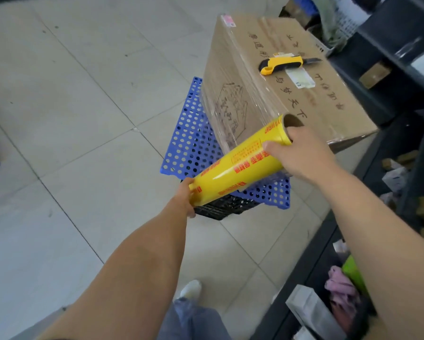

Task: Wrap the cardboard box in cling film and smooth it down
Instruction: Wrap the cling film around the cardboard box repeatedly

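A large cardboard box (311,94) with handwritten characters stands on a blue perforated plastic board (188,143). Clear film covers its left side face. I hold a yellow cling film roll (240,163) with red print at the box's near corner, tilted up to the right. My left hand (185,195) grips the roll's lower end. My right hand (301,153) grips its upper end, with fingers inside the cardboard core.
A yellow and black utility knife (283,65) lies on top of the box. A black crate (220,208) sits under the blue board. Dark shelves (390,45) with small goods run along the right. Grey tiled floor (71,119) lies to the left.
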Available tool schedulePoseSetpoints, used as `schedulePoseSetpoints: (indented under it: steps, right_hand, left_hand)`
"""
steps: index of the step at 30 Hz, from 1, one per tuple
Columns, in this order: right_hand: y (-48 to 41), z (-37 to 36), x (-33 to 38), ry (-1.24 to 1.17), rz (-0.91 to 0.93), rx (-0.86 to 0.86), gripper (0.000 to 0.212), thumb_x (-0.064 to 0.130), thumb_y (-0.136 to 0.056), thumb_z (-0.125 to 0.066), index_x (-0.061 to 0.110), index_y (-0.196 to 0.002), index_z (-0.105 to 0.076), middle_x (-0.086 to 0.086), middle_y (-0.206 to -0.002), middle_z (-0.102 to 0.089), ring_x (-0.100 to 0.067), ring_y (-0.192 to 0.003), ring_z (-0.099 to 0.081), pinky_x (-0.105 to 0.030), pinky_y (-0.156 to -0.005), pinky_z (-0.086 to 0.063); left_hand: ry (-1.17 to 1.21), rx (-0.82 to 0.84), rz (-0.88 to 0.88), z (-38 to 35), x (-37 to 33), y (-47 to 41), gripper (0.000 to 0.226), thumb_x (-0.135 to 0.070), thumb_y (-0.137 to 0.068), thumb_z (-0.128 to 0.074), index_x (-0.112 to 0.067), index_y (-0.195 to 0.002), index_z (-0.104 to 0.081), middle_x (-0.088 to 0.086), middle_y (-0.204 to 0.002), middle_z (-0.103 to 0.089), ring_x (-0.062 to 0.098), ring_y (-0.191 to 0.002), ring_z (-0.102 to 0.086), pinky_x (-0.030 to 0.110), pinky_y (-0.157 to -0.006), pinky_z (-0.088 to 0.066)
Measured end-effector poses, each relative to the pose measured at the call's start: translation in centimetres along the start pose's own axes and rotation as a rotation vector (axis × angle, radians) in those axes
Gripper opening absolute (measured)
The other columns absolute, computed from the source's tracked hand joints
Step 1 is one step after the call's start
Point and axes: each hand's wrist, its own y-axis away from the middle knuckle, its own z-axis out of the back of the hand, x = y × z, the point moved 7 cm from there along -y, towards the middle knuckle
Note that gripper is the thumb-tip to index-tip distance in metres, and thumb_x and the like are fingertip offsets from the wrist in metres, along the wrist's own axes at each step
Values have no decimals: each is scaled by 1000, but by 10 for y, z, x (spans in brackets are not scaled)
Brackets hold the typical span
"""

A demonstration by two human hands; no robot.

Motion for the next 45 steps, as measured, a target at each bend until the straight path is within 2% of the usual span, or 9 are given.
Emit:
schedulePoseSetpoints:
  steps: [3, 5, 10, 16, 20, 24, 31, 37, 45]
  right_hand:
    - [5, 1, -11, -27, -50, 90, 30, 29, -81, -63, 1, -92, -65, -17, -93, -69, -32, -85, -64, -43, -78, -51]
    - [7, 1, -15, -34, -74, 133, 36, 36, -82, -62, 3, -95, -68, -14, -95, -70, -28, -85, -65, -41, -79, -52]
    - [8, 5, -11, -2, -61, 58, 45, 46, -86, -55, 2, -95, -65, -15, -93, -69, -30, -83, -64, -41, -77, -51]
    - [16, -3, -21, 49, -140, 152, 33, 28, -78, -65, -2, -91, -64, -15, -84, -65, -31, -79, -61, -38, -72, -50]
    - [24, -11, -36, 108, -208, 256, 32, 19, -75, -71, -5, -94, -62, -13, -84, -60, -28, -79, -57, -35, -70, -48]
    - [19, -8, -49, 123, -201, 313, 34, 19, -73, -73, -1, -98, -63, -16, -103, -63, -30, -92, -59, -39, -80, -50]
    - [6, 5, -75, 186, -135, 402, 31, 15, -67, -77, 5, -92, -62, -11, -95, -60, -24, -83, -55, -33, -74, -49]
    - [-1, 5, -92, 311, 18, 537, 37, 11, -66, -77, 9, -99, -61, -10, -100, -61, -26, -88, -57, -29, -71, -47]
    - [-11, 5, -106, 298, 95, 632, 69, 55, -72, -71, 17, -127, -54, -6, -124, -58, -25, -108, -56, -42, -93, -49]
  left_hand:
    - [-8, 26, 14, 9, 10, -3, 74, -37, -75, -63, -18, -140, -31, 11, -146, -36, 32, -130, -41, 56, -112, -18]
    - [-28, 14, 14, 14, 13, -7, 77, -39, -74, -65, -20, -140, -31, 12, -145, -38, 32, -129, -43, 58, -112, -15]
    - [-187, -10, 4, 7, 12, -8, 81, -63, -85, -52, -18, -147, -26, 12, -149, -37, 31, -134, -40, 56, -113, -12]
    - [-192, -55, 12, 4, 8, -9, 46, -29, -96, -45, -20, -141, -38, 11, -153, -28, 32, -136, -33, 54, -113, -14]
    - [-147, -74, 34, 2, 21, -19, 49, -26, -96, -42, -15, -143, -32, 10, -152, -28, 31, -137, -32, 54, -113, -14]
    - [-158, -14, 66, -11, 38, -25, 60, -31, -90, -51, -14, -143, -31, 11, -144, -40, 31, -127, -43, 55, -112, -16]
    - [-257, -23, 37, -49, 57, -27, 66, -60, -86, -48, -21, -139, -39, 13, -140, -44, 34, -121, -49, 57, -107, -24]
    - [32, -56, 25, -71, 82, -29, 67, -39, -89, -53, -13, -146, -28, 11, -149, -33, 33, -134, -35, 53, -112, -22]
    - [272, -42, -12, -84, 115, -25, 47, -23, -91, -51, -14, -136, -39, 11, -139, -42, 34, -122, -46, 52, -101, -40]
